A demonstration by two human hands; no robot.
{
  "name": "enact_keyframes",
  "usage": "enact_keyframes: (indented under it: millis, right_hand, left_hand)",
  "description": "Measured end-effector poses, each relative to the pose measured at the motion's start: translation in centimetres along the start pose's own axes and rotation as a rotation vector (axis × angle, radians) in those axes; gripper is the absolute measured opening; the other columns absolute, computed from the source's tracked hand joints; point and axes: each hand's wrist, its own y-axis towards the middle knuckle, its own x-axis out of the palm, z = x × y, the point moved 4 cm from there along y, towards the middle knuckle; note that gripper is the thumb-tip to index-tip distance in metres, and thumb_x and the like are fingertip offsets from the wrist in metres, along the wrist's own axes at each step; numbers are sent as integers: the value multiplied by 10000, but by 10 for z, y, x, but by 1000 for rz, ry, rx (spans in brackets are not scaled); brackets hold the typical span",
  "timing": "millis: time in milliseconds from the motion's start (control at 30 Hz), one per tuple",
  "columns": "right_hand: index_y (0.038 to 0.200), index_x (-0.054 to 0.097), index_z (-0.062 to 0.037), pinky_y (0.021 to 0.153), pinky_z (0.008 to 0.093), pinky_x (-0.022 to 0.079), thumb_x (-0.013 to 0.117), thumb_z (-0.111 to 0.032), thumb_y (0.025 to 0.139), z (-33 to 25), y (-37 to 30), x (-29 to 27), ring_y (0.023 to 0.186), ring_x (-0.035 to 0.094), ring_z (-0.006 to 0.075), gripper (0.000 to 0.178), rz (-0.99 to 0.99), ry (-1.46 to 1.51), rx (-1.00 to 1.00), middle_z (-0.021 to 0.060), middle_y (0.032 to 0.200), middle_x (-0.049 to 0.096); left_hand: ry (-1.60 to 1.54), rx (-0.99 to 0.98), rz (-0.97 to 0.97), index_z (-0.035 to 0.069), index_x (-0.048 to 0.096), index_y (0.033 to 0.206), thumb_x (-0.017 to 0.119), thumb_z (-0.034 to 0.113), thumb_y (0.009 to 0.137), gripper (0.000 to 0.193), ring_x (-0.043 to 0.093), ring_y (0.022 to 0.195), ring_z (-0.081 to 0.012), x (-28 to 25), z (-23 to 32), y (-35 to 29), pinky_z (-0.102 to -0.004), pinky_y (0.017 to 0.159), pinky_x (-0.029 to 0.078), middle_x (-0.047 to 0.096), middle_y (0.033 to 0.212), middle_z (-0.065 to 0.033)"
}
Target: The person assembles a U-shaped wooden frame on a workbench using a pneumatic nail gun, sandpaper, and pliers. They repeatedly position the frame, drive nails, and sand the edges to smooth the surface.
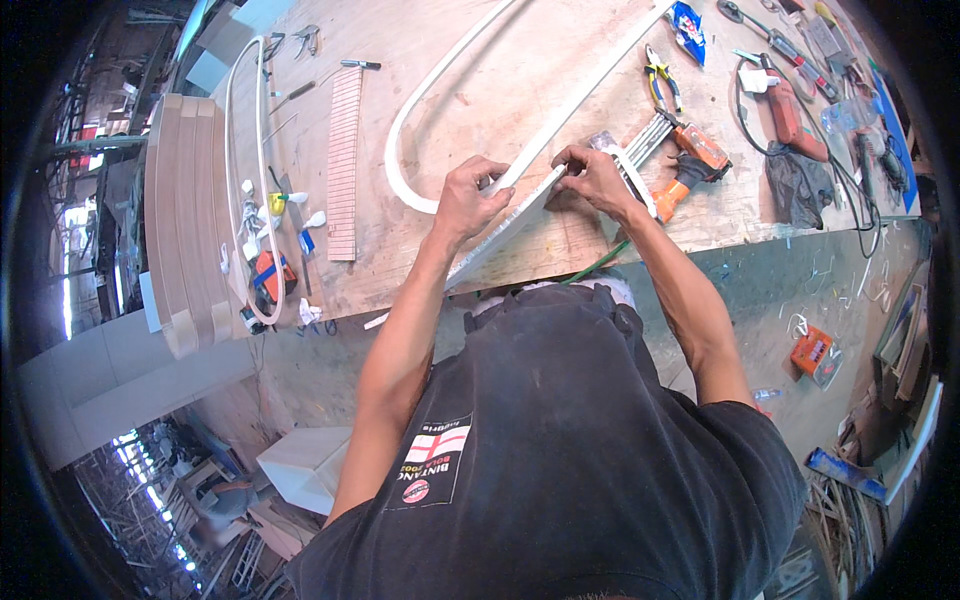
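Note:
A white U-shaped strip (398, 140) lies on the wooden workbench, its bend toward me and its long sides running to the far edge. My left hand (470, 198) is closed, thumb and fingers pinching this strip near the bend. Just to the right, my right hand (597, 182) pinches the upper end of a second white strip (500, 238). That strip slants down to the left, past my left wrist and over the bench's near edge. Beside my right hand lies an orange nail gun (703, 150) with a silver magazine; a green hose (598, 262) shows nearby.
Yellow-and-black pliers (658, 82) and a blue packet (687, 32) lie beyond the nail gun. A red corded power tool (793, 115) rests at right. Leftward are a slatted wooden strip (345, 165), a white looped strip (232, 130) and stacked brown panels (180, 220). Scraps litter the floor.

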Motion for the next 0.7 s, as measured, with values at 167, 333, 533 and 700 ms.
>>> enact_keyframes:
  millis: [167,333,533,700]
  right_hand:
    - [1080,755,-45,798,356,553,819,-62,759,9,1,7,832,695,211,328,-21,53,31,112,877,740]
    - [1150,733,-33,832,384,559,781,-63,805,-9,25,13,889,717,255,349,-85,-8,-11,144,958,757]
    - [1095,728,-1,780,304,534,809,-13,761,-2,26,26,786,636,136,344,4,72,-45,42,869,717]
    - [1150,734,-16,818,319,549,812,-36,771,-3,18,30,839,667,161,388,36,139,-16,61,939,743]
  left_hand:
    - [36,4,-40,27,787,1108,846,90,815,306,654,828,-164,4,-6,-1,-321,745,520,722,965,-82]
    - [9,-17,-20,20,787,1109,876,113,782,352,657,822,-177,-20,-13,8,-324,753,534,728,966,-95]
    - [2,-16,-45,33,794,1100,872,95,768,346,650,812,-165,-20,-19,11,-314,746,522,725,956,-87]
    - [5,-47,-54,44,792,1126,875,126,788,357,659,848,-173,1,-19,3,-326,784,530,736,992,-88]
